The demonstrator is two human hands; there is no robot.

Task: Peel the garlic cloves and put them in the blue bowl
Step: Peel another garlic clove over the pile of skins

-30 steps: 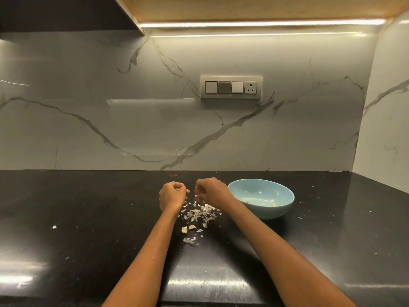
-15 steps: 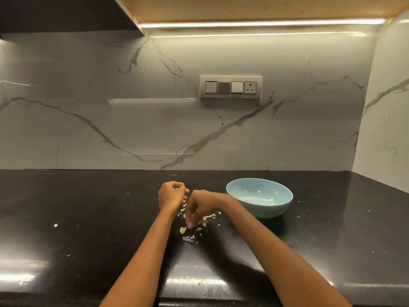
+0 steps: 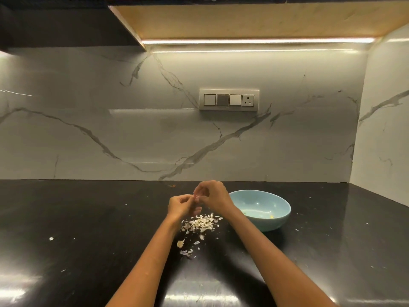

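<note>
Two hands meet above the black counter [image 3: 88,218], the left hand [image 3: 180,206] and right hand [image 3: 212,197] pinching one small garlic clove [image 3: 197,196] between curled fingertips, presumably so opposing grips can strip its skin. Falling skins collect directly beneath as a heap of peelings [image 3: 200,223]. An unpeeled clove [image 3: 181,243] waits nearer the person. Just right of the hands sits the blue bowl [image 3: 274,222], close enough for a short drop; small yellowish pieces lie inside.
</note>
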